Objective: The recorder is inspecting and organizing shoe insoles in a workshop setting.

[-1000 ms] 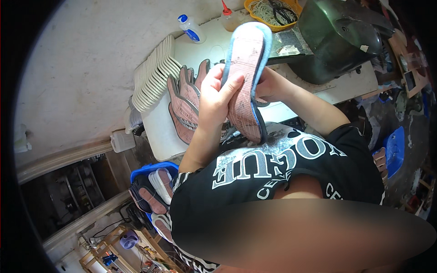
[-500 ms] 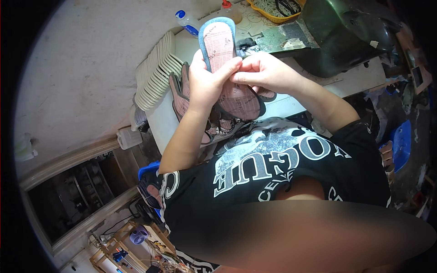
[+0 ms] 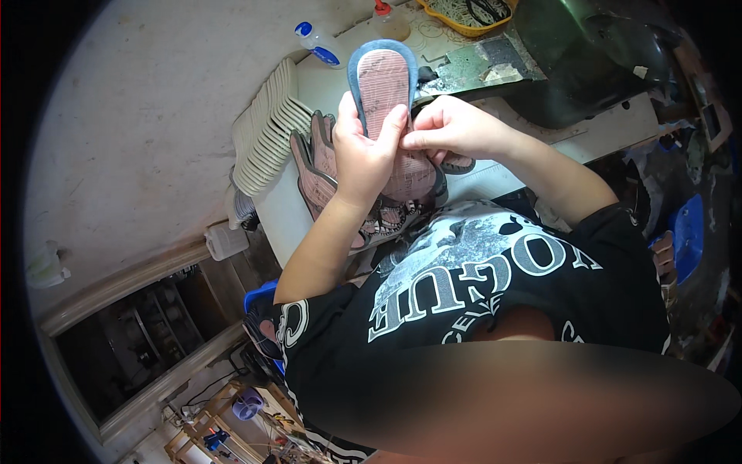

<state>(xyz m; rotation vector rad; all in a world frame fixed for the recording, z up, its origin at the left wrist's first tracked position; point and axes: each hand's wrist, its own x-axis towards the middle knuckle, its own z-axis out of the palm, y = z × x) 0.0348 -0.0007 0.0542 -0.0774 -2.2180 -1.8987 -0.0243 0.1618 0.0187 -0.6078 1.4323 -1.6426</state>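
My left hand (image 3: 363,151) is closed round the middle of a slipper sole (image 3: 384,81), thumb lying across its top. The sole is pink with fine lines and a blue-grey rim; one rounded end points away from me, the wider end towards my chest. At its right edge my right hand (image 3: 456,131) is closed in a pinch, fingertips against the sole's side. What sits between those fingertips is too small to make out. Several similar pink, dark-rimmed soles (image 3: 315,174) lie on the table left of and below my left hand, partly hidden by my forearm.
A curved stack of whitish soles (image 3: 267,131) stands at the table's left edge by the wall. Farther back are a blue-capped bottle (image 3: 319,46), a red-topped bottle (image 3: 390,23) and a yellow basket (image 3: 464,29). A large dark-green machine body (image 3: 572,77) stands at right.
The sole has tilted more upright and sits slightly farther right in the view. Both hands have shifted a little with it, keeping nearly the same grip.
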